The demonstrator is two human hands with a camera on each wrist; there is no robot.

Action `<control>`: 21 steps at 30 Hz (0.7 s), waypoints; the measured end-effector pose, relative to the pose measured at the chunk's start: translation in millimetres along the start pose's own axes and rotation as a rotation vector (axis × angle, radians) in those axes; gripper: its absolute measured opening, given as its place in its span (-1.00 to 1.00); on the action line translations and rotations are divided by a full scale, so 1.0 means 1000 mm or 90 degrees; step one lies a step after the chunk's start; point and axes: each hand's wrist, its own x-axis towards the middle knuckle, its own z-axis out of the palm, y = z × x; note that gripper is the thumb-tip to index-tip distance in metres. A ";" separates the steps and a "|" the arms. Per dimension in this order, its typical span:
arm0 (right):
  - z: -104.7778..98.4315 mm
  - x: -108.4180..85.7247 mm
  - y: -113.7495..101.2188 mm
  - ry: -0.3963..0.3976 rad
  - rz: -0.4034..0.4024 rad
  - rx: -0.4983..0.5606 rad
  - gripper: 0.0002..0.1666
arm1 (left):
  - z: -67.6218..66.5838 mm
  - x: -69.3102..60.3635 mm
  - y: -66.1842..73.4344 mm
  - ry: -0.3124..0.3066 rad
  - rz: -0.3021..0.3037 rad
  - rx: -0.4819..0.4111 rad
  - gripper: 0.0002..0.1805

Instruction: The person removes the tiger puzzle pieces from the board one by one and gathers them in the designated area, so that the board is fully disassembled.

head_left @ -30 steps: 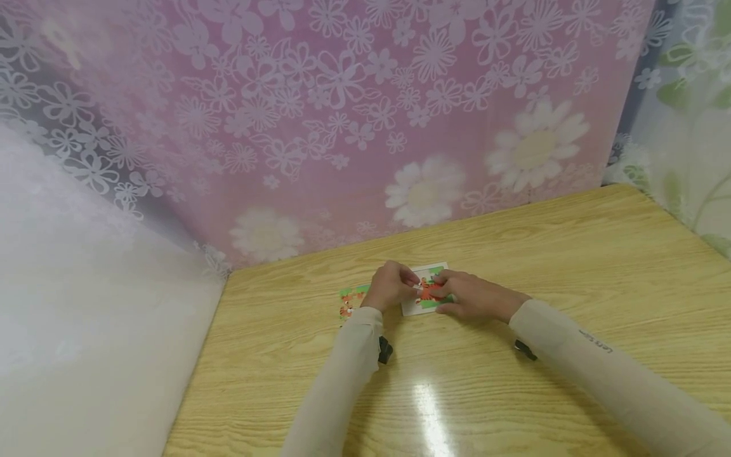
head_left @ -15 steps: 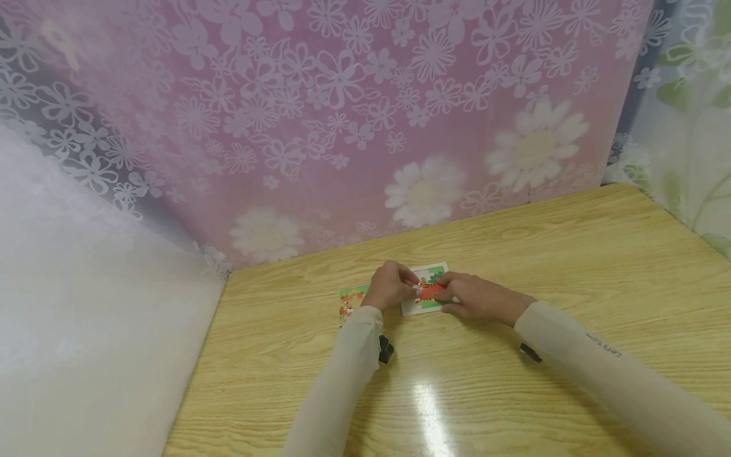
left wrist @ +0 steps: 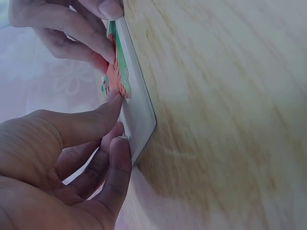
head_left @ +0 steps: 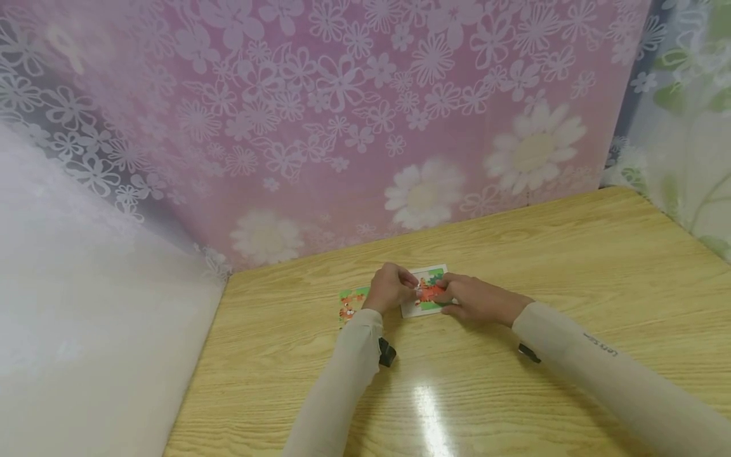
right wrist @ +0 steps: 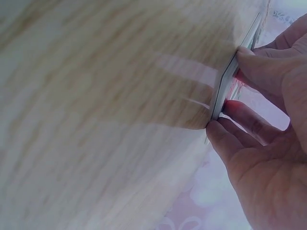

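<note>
A white board [head_left: 409,308] lies on the table with joined puzzle pieces showing an orange tiger on green [head_left: 429,293]; its left strip is bare white. My left hand [head_left: 390,287] is at the board's left side. In the left wrist view, this hand's thumb [left wrist: 108,112] touches the edge of the joined pieces, while its bent fingertips [left wrist: 120,148] rest by the bare strip. From the right, my right hand [head_left: 482,298] grips the board, thumb near the front edge, other fingers over the picture and the right edge. The right wrist view shows this hand [right wrist: 273,158] against the board's side [right wrist: 219,96].
Left of the board, partly behind my left wrist, lies another tiger picture [head_left: 351,304] on the wooden table [head_left: 285,355]. A pink flowered cloth [head_left: 365,127] hangs along the back edge, with pale cloth at both sides.
Over the past second my right hand has shifted slightly right on the board, uncovering more of the orange and dark green picture. My left hand has stayed nearly in place.
</note>
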 end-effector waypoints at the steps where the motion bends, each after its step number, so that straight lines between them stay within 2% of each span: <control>1: 0.000 0.000 0.000 0.000 0.000 -0.001 -0.61 | 0.000 0.000 0.000 0.003 -0.002 -0.004 -0.87; 11: 0.003 0.001 0.003 -0.002 -0.011 -0.017 -0.61 | 0.002 -0.003 -0.002 0.044 -0.007 -0.055 -0.92; 21: 0.002 0.000 0.002 0.007 -0.012 -0.007 -0.61 | 0.000 -0.004 -0.004 0.058 0.005 -0.048 -0.90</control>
